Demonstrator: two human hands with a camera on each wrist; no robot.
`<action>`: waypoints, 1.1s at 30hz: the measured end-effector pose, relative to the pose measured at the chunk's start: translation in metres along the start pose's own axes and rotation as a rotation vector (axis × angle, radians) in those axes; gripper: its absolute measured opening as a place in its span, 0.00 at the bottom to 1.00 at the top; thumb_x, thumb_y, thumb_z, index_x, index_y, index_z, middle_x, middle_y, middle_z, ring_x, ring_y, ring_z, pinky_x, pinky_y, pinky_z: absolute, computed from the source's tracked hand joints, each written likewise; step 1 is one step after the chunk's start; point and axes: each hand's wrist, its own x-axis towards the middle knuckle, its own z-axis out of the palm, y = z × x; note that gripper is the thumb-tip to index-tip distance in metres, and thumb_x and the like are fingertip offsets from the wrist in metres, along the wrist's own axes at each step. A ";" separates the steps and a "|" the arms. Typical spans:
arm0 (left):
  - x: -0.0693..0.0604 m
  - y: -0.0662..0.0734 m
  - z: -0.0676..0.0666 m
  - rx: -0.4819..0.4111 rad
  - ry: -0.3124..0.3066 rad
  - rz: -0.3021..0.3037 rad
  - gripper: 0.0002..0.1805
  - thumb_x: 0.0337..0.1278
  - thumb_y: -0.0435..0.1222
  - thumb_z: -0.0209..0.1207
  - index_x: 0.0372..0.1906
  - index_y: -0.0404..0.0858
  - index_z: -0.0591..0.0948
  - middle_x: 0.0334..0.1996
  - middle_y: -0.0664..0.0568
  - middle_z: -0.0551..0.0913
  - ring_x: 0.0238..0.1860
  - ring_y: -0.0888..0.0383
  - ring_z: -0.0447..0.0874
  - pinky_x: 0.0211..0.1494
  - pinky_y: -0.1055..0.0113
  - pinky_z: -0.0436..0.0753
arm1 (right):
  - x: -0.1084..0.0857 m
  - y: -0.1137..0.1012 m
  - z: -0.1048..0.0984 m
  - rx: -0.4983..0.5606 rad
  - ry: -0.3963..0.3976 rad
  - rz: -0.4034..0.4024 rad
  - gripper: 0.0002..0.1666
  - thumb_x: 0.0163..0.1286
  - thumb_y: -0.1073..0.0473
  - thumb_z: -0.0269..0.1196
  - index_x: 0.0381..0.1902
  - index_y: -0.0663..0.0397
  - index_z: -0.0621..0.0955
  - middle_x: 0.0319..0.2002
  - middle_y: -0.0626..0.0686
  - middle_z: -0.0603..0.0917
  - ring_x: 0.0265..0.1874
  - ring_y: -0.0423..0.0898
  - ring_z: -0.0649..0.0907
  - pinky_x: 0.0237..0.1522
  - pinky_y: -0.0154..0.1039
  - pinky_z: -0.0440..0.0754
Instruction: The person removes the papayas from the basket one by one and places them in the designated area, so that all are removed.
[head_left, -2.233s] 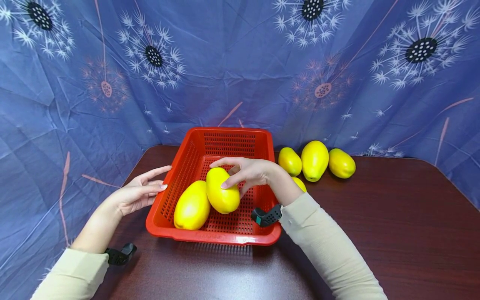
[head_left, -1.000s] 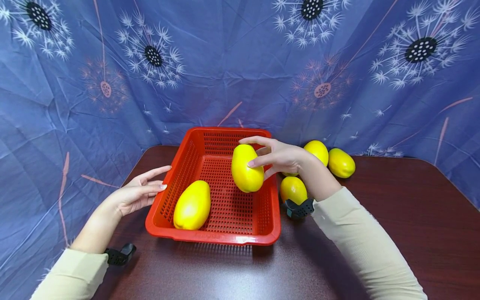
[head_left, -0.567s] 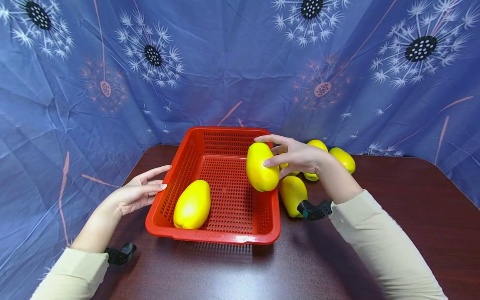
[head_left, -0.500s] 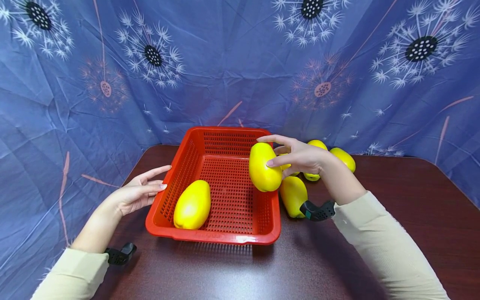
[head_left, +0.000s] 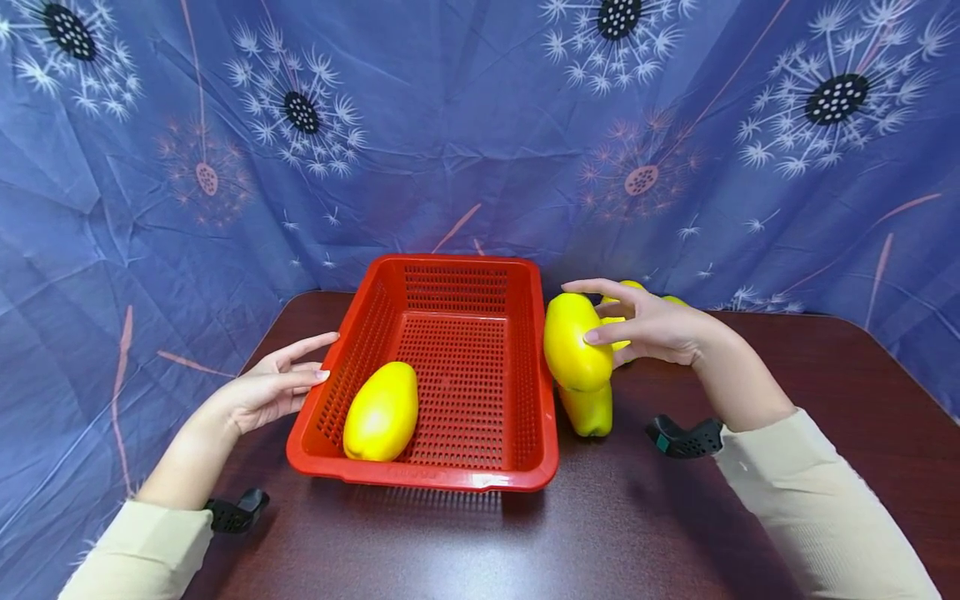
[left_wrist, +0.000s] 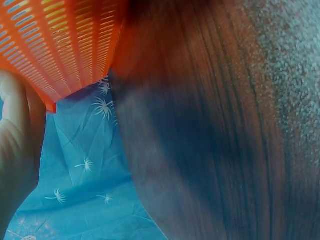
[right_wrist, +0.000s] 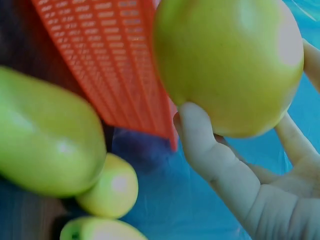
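My right hand (head_left: 660, 329) grips a yellow papaya (head_left: 576, 343) just outside the basket's right wall, thumb on the near side and fingers round the far side. In the right wrist view the held papaya (right_wrist: 230, 65) hangs from thumb and fingertips. Below it, partly covered, another papaya (head_left: 590, 412) lies on the table against the basket. One papaya (head_left: 382, 412) rests inside the red perforated basket (head_left: 420, 475), by the left wall. With fairly straight fingers, my left hand (head_left: 266, 392) touches the basket's left rim; in the left wrist view the hand (left_wrist: 20, 135) stands beside the outer wall.
Behind my right hand more papayas show in part, one papaya (head_left: 632, 286) near the back edge and another papaya (head_left: 675, 299) to its right. The dark wooden table (head_left: 360, 550) ends at a blue dandelion-print cloth (head_left: 450, 125).
My right hand has carried the papaya from inside the basket over its right wall to the outer side. My left hand stays at the left rim, and the other papaya stays in the basket.
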 end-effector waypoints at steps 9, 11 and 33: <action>0.000 -0.002 -0.002 -0.006 -0.042 0.023 0.26 0.63 0.22 0.46 0.60 0.49 0.72 0.48 0.45 0.81 0.47 0.52 0.82 0.49 0.60 0.80 | -0.032 0.017 -0.020 0.018 -0.017 -0.018 0.36 0.65 0.69 0.57 0.67 0.38 0.61 0.60 0.67 0.55 0.45 0.55 0.80 0.44 0.55 0.79; 0.000 -0.002 -0.003 -0.002 -0.052 0.026 0.26 0.64 0.22 0.46 0.60 0.49 0.72 0.48 0.45 0.81 0.47 0.52 0.81 0.49 0.60 0.80 | -0.039 0.022 -0.024 0.010 -0.006 -0.016 0.36 0.65 0.69 0.57 0.66 0.36 0.62 0.60 0.67 0.55 0.45 0.55 0.80 0.43 0.54 0.80; 0.002 -0.003 -0.004 0.002 -0.066 0.031 0.27 0.64 0.21 0.44 0.61 0.50 0.72 0.48 0.46 0.81 0.47 0.52 0.82 0.48 0.60 0.80 | -0.063 0.084 -0.045 0.014 -0.020 0.010 0.36 0.68 0.67 0.54 0.69 0.38 0.58 0.58 0.67 0.59 0.47 0.56 0.79 0.45 0.56 0.79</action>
